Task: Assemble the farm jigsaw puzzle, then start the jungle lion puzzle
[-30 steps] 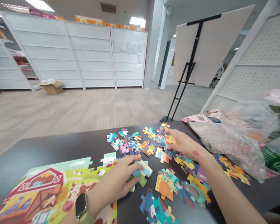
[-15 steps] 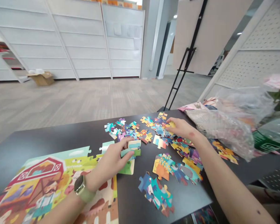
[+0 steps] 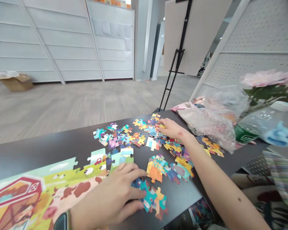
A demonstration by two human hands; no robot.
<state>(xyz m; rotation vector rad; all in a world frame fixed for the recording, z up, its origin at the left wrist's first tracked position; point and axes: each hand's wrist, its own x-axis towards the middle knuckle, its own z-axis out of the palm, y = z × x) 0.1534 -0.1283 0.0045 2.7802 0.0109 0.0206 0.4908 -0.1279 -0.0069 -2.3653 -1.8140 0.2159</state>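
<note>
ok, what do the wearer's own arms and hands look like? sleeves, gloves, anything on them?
Both the left hand and right hand are bare: no gloves or rings visible, no sleeves in view. Left wrist wears a dark-faced watch, cut off by the frame. The right forearm has a small spot and a patch near the wrist.

left fingers (image 3: pixel 136 193) at teal pieces (image 3: pixel 148 200) | right fingers (image 3: pixel 164 121) at puzzle pile (image 3: pixel 152 131)

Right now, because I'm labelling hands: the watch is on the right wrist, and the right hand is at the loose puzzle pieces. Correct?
No: the watch is on the left wrist, as the head view shows. The right hand is at the loose puzzle pieces.
</note>
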